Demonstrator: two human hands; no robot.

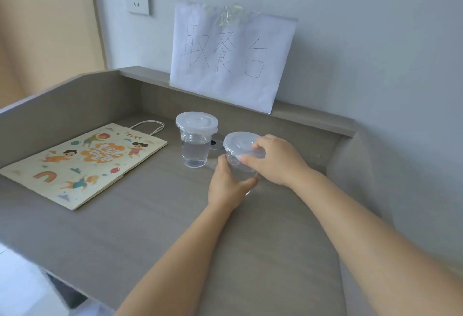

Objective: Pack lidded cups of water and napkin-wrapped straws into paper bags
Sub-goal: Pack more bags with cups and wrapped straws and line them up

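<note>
A paper bag point(82, 162) lies flat on the left of the bench point(150, 215). Right of it stands a lidded cup point(196, 140), with a second cup point(238, 143) just beside it, further right and nearer. Behind both, a paper sheet point(230, 57) hangs on the wall point(350, 39) over the back ledge point(313, 117).

paper bag point(82, 165): cream, orange cartoon print | cups point(195, 145): clear | desk point(150, 215): grey
</note>
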